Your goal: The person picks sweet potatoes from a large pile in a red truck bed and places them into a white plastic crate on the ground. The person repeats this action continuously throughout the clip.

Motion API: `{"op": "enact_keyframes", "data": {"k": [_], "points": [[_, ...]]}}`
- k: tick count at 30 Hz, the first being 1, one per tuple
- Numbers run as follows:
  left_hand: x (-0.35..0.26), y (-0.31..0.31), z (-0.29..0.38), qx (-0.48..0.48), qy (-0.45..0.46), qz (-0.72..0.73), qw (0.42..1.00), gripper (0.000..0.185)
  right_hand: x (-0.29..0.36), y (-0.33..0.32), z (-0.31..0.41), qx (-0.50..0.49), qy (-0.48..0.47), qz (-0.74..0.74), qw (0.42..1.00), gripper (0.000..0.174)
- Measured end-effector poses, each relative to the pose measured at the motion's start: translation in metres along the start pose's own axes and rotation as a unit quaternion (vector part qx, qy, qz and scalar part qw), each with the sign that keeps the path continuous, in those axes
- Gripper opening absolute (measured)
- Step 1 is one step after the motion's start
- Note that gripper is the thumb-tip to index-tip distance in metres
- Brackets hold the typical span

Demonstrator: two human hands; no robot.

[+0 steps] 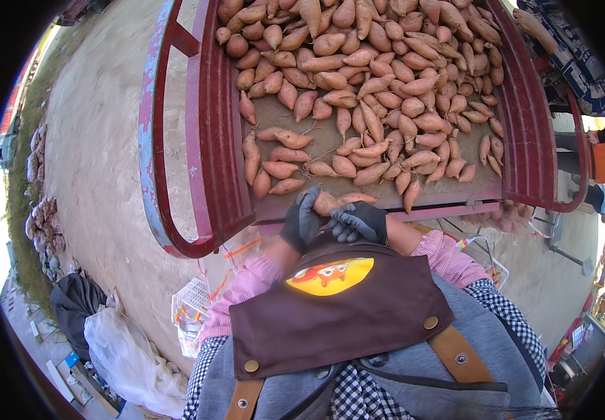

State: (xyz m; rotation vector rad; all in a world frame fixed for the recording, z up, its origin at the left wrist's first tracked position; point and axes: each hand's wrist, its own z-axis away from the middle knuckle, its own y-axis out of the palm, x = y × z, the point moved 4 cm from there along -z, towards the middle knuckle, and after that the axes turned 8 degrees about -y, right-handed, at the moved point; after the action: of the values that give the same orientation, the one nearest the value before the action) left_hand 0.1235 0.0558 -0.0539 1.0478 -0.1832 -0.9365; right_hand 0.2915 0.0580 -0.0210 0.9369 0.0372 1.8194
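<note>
My left hand (302,220), in a dark grey glove, has its fingers around the left side of a reddish sweet potato (325,203) at the front edge of a cart bed. My right hand (357,221), gloved alike, is curled close against that root's right side; whether its fingers grip anything is hidden. Just behind the right hand lies a slimmer sweet potato (356,198). Beyond both hands, a large heap of sweet potatoes (365,68) covers much of the dirty cart bed (315,142), with looser ones scattered nearer me.
Dark red side walls (226,131) and a curved, peeling metal rail (147,142) flank the bed. White plastic baskets (193,296) stand low on the left. At upper right is another person's arm (536,29). Clear plastic sheeting (124,354) lies lower left.
</note>
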Motion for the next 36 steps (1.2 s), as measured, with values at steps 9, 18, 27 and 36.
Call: {"op": "enact_keyframes", "data": {"k": [9, 18, 27, 36], "points": [[-0.036, -0.028, 0.024, -0.206, 0.105, -0.308, 0.923, 0.017, 0.032, -0.004, -0.046, -0.107, -0.142, 0.542, 0.821, 0.026], [0.002, -0.018, 0.05, -0.205, -0.082, 0.157, 0.963, 0.031, -0.006, -0.105, -0.139, -0.247, -0.128, 0.738, 0.615, 0.054], [-0.001, -0.042, 0.052, -0.146, -0.029, 0.171, 0.974, 0.034, 0.024, -0.122, -0.116, -0.154, -0.215, 0.128, 0.956, 0.068], [-0.026, -0.005, 0.026, -0.01, 0.018, -0.034, 0.999, 0.05, 0.049, 0.011, -0.038, 0.227, -0.143, -0.389, 0.881, 0.059]]}}
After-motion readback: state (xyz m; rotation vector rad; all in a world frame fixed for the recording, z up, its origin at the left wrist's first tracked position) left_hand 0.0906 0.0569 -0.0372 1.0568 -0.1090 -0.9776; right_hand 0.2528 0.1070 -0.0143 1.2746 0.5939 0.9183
